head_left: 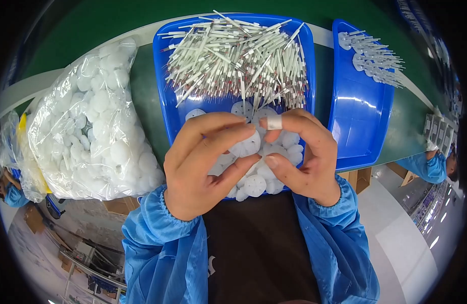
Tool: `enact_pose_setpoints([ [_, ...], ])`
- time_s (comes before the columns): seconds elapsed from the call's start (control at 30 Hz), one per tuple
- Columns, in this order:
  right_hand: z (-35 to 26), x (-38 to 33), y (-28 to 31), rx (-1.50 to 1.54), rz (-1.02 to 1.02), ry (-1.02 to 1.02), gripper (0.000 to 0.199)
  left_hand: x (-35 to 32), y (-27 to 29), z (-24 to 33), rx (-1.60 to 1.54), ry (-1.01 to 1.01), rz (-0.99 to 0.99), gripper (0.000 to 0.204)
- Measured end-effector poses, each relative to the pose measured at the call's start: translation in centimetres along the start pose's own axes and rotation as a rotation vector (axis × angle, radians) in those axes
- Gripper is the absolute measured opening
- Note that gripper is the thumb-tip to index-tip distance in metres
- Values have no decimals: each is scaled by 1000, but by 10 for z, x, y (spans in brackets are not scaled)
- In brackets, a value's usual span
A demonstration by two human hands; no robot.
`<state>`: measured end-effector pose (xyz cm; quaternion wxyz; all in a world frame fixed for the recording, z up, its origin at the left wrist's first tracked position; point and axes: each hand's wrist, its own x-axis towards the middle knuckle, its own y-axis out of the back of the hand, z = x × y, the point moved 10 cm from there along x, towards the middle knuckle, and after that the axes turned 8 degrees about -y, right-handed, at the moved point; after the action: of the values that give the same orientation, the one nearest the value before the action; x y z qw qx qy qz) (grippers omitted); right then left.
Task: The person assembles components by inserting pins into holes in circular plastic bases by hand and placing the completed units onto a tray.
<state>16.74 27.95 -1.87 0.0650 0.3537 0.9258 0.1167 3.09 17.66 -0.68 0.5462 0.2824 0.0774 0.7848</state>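
Note:
My left hand pinches a round white plastic disc with small holes between thumb and fingers. Beside it, my right hand has curved fingers, with thumb and index fingertips apart and nothing visible between them. White tape wraps its index finger. Both hands are over the near part of a blue tray. Loose white discs lie there, partly covered by my hands. Behind them is a big heap of thin white sticks, some with dark or reddish tips.
A clear bag of white discs stands at the left. On the right, a second blue tray holds rows of discs with sticks attached at its far end. Green work surface shows between. Other people's blue sleeves appear at both edges.

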Motion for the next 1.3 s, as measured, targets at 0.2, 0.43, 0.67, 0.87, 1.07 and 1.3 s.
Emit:
enact_pose_setpoints([
  [0.2, 11, -4, -4, 37, -17, -53, 44, -1, -8, 4, -144, 88, -33, 50],
  [0.43, 10, -6, -9, 85, -4, -29, 43, -6, -10, 9, -129, 35, -39, 50],
  [0.67, 23, -11, -15, 403, -126, -156, 42, -3, -9, 13, -107, -14, -45, 51],
  [0.87, 20, -10, -17, 396, -146, -146, 41, -3, -11, 14, -102, -31, -63, 51],
  [1.07, 27, -7, -8, 290, -146, -280, 19, -10, -19, 11, -263, -27, -120, 46],
  [1.3, -21, 69, 47, -861, 226, 373, 14, -23, -12, -21, -558, 274, -78, 36],
])
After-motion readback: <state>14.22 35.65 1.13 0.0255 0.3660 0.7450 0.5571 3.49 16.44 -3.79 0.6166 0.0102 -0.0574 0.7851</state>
